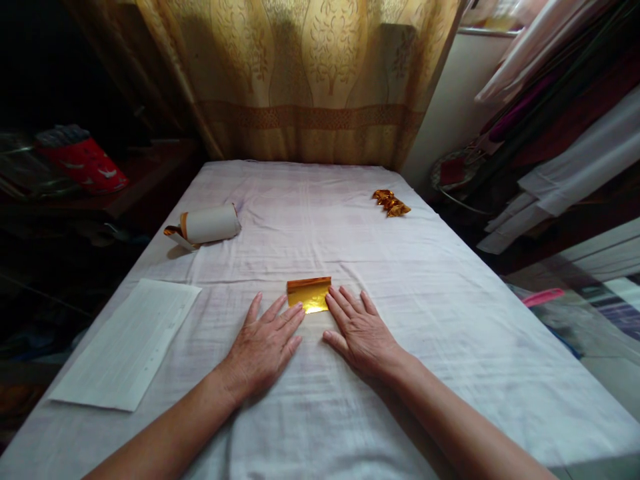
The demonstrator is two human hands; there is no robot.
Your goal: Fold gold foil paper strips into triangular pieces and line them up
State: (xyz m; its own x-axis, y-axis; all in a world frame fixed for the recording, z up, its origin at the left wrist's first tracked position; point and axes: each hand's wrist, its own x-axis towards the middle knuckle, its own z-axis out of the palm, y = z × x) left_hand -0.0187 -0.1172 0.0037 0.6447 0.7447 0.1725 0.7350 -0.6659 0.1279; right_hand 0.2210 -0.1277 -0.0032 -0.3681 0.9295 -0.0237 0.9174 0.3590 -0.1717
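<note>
A small sheet of shiny gold foil paper (pixel 311 297) lies on the white cloth, its far edge folded or raised into a darker strip. My left hand (pixel 265 343) rests flat with fingers spread, its fingertips touching the foil's near left corner. On the other side, my right hand (pixel 357 330) lies palm down with its fingers stretched out, the tips at the foil's right edge. Neither hand grips anything. Several folded gold foil pieces (pixel 391 203) sit together in a cluster at the far right of the cloth.
A roll of pale-backed gold paper (pixel 213 224) lies at the back left. Nearer stands a flat white paper sheet (pixel 127 343) on the cloth-covered table (pixel 425 280). A patterned gold curtain (pixel 330 60) hangs behind. Clothes (pixel 580 153) hang at the right; a red container (pixel 93 163) is far left.
</note>
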